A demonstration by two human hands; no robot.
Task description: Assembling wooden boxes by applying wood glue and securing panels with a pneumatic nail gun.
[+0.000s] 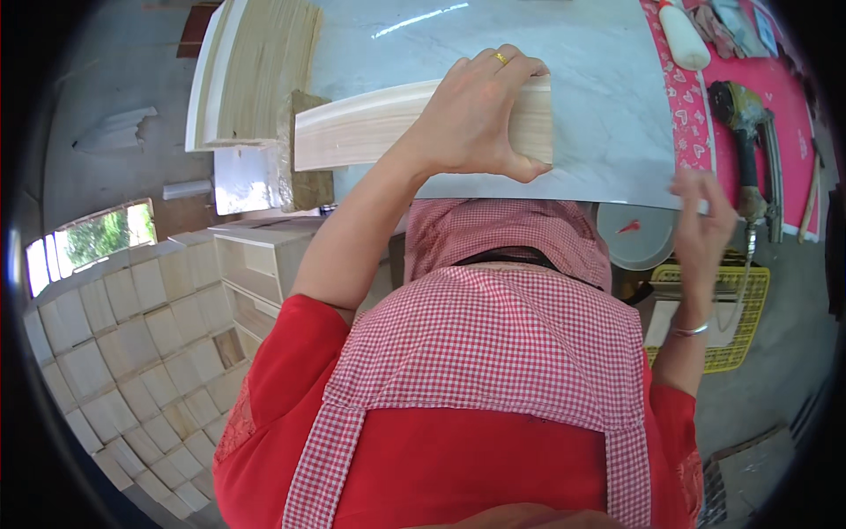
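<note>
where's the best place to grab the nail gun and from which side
Grip the nail gun by its slim dark handle, between bulky head and hose fitting, likely from the left: that side faces the right hand, while the metal magazine lines the other.

Has a grey floor (775,309) to the right of a pale, glossy worktop (608,106), with a white streak of reflected light (419,20) across the surface. Lets daylight in at far left through a bright window (66,253), with green foliage (104,235) beyond. Holds, below the window, rows of blocky pale wooden pieces (163,317), close beside open-fronted pale shelving (251,284).
</note>
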